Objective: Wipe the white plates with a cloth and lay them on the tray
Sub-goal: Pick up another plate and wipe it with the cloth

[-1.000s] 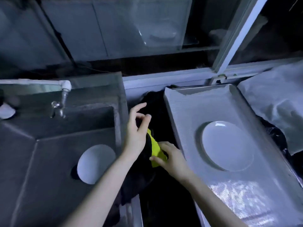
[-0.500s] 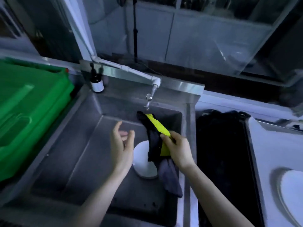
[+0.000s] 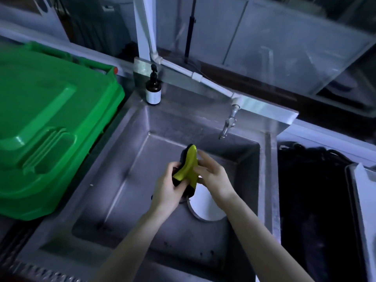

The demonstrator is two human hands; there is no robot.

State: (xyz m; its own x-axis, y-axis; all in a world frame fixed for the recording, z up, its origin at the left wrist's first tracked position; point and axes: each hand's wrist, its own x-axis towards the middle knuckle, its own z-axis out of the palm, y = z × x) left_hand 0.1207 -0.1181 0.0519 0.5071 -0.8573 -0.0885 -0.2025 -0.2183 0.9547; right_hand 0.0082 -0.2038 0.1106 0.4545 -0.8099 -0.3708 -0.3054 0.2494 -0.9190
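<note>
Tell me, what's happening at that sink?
A person is holding a yellow and black cloth with both the left hand and the right hand, above a metal sink. A white plate lies on the sink's bottom just under the hands, not yet picked up. A green bin sits beside the sink on the left.

I read this as a kitchen wash-up station. Deep stainless sink (image 3: 126, 180), wall tap (image 3: 227, 125) fed by exposed white pipe (image 3: 203, 80), pump bottle (image 3: 153, 88) on the rim, white plate (image 3: 205, 206) in the basin. Big green lidded bin (image 3: 50, 119) alongside; glass-fronted cabinets (image 3: 284, 47) behind.
</note>
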